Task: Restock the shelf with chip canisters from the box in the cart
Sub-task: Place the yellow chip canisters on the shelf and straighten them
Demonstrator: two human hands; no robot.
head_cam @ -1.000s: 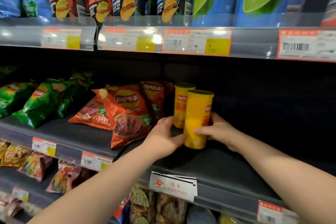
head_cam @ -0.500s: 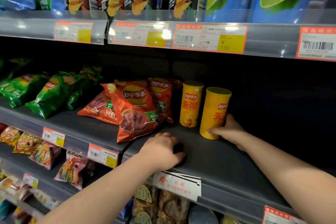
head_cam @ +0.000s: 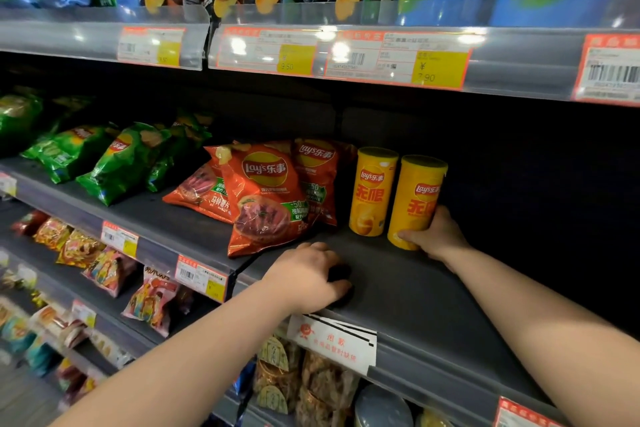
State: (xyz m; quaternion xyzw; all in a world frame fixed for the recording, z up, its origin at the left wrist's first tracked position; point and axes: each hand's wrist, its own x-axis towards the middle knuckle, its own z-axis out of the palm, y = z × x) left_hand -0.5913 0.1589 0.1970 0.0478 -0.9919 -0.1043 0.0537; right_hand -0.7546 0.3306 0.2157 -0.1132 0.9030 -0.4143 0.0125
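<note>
The right hand (head_cam: 438, 239) gripped the base of a yellow can (head_cam: 417, 198), which stood upright on the shelf (head_cam: 415, 295) with a second can (head_cam: 372, 191) just beside it at 9 o'clock. The left hand (head_cam: 304, 277) rested at 7 o'clock, fingers curled under; I couldn't tell whether they held anything.

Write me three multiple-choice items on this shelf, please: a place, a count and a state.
1. The left canister stands: A) among green bags; B) right of the red chip bags; C) on the top shelf.
2. Yellow canisters on the middle shelf: A) one; B) four; C) two.
3. The right hand: A) grips the right canister near its base; B) hangs free; C) presses a red bag.
1 B: red bags flank its left. 2 C: a pair stands together. 3 A: fingers wrap its base.
</note>
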